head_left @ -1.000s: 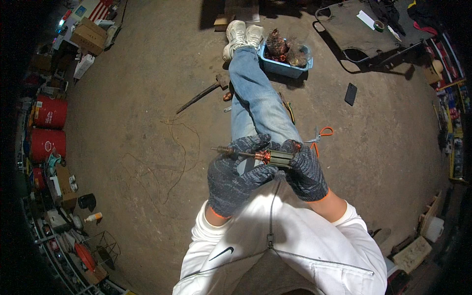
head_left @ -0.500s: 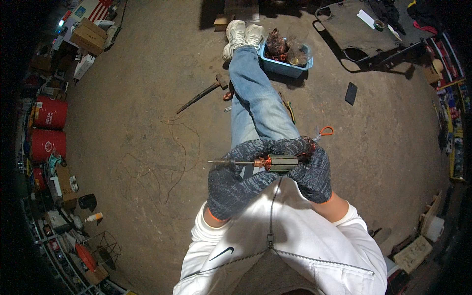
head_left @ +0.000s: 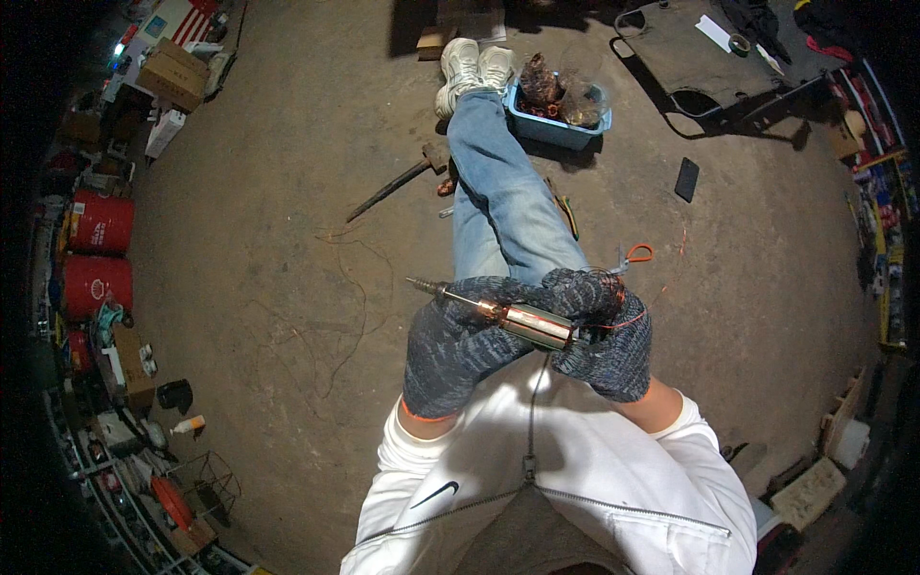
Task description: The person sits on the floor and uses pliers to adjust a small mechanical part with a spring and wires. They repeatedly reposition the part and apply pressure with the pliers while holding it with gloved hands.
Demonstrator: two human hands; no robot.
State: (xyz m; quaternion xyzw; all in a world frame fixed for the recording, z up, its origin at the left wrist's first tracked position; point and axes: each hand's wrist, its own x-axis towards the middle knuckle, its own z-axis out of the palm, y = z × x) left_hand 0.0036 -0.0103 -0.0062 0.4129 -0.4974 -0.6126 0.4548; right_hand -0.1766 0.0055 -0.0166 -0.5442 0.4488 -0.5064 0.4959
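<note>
A motor armature point(head_left: 539, 327) lies tilted across my lap, its threaded shaft end pointing up and left and copper windings showing between shaft and core. My gloved left hand point(head_left: 443, 356) is closed around it, with the shaft running along the fingers. My gloved right hand point(head_left: 618, 347) is closed at the armature's right end. Thin copper wire point(head_left: 640, 318) is bunched at its fingers, and a strand trails out to the right. The right fingertips are partly hidden behind the armature and wire.
Ahead of my stretched-out legs point(head_left: 503, 182) are a hammer point(head_left: 393, 184) on the left and a blue tub point(head_left: 556, 132) of copper scrap. Orange-handled scissors point(head_left: 639, 253) and a black phone point(head_left: 686, 179) lie on the right. Loose wire point(head_left: 359, 287) is strewn leftward; red drums point(head_left: 99, 286) stand far left.
The armature has turned, its threaded end rising and its core end dropping. A copper strand now stretches rightward from my right hand. Both hands have stayed close together.
</note>
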